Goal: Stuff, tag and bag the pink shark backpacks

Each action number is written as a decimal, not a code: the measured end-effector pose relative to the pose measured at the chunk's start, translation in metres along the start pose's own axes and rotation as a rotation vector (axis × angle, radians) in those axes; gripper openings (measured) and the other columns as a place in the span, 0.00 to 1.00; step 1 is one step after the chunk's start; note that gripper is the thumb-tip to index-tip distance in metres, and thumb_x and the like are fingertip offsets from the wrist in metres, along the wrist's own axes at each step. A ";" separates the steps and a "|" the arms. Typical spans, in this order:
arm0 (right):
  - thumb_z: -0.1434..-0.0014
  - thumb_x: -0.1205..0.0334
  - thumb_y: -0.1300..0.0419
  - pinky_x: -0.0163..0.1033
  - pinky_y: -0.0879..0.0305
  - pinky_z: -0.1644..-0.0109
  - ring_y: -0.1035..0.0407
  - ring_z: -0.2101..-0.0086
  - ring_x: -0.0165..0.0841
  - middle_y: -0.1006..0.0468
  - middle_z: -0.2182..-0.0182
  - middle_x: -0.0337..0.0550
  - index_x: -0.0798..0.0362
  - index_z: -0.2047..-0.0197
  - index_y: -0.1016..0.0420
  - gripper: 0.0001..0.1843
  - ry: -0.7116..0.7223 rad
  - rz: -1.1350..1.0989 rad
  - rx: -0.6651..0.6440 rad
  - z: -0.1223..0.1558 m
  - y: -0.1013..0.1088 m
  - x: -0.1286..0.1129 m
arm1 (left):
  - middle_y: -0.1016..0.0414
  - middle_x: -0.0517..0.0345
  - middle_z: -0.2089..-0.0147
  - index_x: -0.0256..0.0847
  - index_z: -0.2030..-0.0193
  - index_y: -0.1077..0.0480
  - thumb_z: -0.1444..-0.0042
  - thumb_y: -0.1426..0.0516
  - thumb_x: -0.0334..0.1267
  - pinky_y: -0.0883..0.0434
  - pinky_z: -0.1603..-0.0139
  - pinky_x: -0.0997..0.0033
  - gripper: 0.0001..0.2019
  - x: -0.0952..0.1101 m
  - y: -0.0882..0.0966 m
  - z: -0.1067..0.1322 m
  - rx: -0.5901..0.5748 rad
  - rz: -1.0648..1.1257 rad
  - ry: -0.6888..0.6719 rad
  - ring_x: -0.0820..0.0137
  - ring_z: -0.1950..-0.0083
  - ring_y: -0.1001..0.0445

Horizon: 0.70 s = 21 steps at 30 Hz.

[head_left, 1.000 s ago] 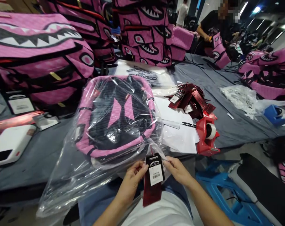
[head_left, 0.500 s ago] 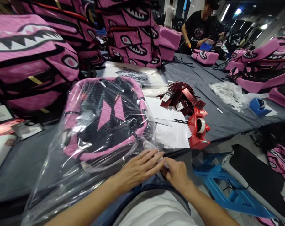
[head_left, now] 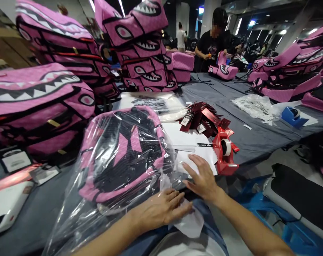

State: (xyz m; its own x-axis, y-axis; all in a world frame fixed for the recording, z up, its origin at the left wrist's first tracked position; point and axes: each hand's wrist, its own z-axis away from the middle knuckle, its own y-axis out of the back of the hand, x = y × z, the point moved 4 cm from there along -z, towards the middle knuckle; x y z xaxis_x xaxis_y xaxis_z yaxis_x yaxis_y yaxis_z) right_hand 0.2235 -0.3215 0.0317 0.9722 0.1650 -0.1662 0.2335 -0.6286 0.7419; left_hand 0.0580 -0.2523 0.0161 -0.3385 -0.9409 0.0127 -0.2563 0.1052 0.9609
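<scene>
A pink and black backpack (head_left: 124,153) lies in a clear plastic bag (head_left: 78,213) on the grey table (head_left: 257,138) in front of me. My left hand (head_left: 158,209) lies flat, fingers stretched out, on the bag's open end near the table edge. My right hand (head_left: 202,179) rests with fingers spread on the plastic and on the white paper sheets (head_left: 195,156), just left of a red tape dispenser (head_left: 225,151). Neither hand grips anything. The hang tag is out of sight.
Stacks of pink shark-face backpacks (head_left: 41,106) rise at left and behind. A pile of dark red hang tags (head_left: 204,117) lies beyond the papers. A blue tape dispenser (head_left: 293,115) sits at right. A person in black (head_left: 211,42) works at the far end. A white device (head_left: 6,209) lies at left.
The red hang tag that both hands held a second ago is gone from view. Both hands have opened and now lie flat on the bag's end, the right one moved toward the papers.
</scene>
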 end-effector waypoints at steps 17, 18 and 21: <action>0.24 0.60 0.53 0.34 0.45 0.74 0.31 0.78 0.28 0.24 0.76 0.42 0.54 0.51 0.19 0.20 -0.042 0.120 0.287 -0.101 0.014 0.050 | 0.20 0.44 0.46 0.40 0.42 0.28 0.38 0.51 0.33 0.26 0.48 0.52 0.20 -0.139 0.036 -0.029 0.213 -0.008 0.986 0.54 0.49 0.21; 0.25 0.61 0.53 0.35 0.44 0.74 0.31 0.78 0.29 0.24 0.77 0.41 0.55 0.49 0.20 0.19 -0.008 0.088 0.292 -0.095 0.016 0.042 | 0.20 0.44 0.47 0.40 0.43 0.28 0.39 0.50 0.32 0.26 0.47 0.51 0.19 -0.142 0.033 -0.036 0.161 -0.073 0.976 0.53 0.48 0.21; 0.26 0.65 0.52 0.36 0.41 0.74 0.31 0.78 0.30 0.24 0.77 0.40 0.55 0.43 0.24 0.18 0.102 -0.027 0.282 -0.082 0.019 0.013 | 0.20 0.36 0.49 0.33 0.44 0.27 0.40 0.49 0.28 0.28 0.44 0.46 0.19 -0.161 0.021 -0.060 0.103 -0.169 1.048 0.47 0.44 0.24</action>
State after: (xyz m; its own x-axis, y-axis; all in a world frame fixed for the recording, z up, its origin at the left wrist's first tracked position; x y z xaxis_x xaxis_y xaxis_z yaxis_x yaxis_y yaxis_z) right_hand 0.2388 -0.2689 0.0965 0.9621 0.2510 -0.1065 0.2687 -0.8068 0.5262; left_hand 0.1614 -0.1178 0.0505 0.6441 -0.7479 0.1606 -0.3188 -0.0716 0.9451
